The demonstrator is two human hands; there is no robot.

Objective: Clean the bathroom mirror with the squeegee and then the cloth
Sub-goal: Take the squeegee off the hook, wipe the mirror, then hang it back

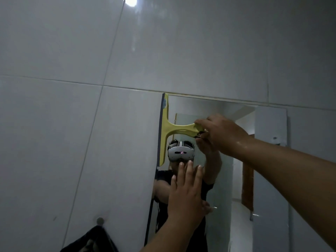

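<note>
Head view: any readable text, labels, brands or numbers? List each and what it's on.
No readable text anywhere.
squeegee: a small bluish patch near the top of its blade bar, maybe a sticker, too blurred to read.
mirror: a small dark mark near its right edge, not legible.
Dark cloth on the wall hook: no visible label.

Squeegee (164, 130) along mirror's (269, 160) left edge
</note>
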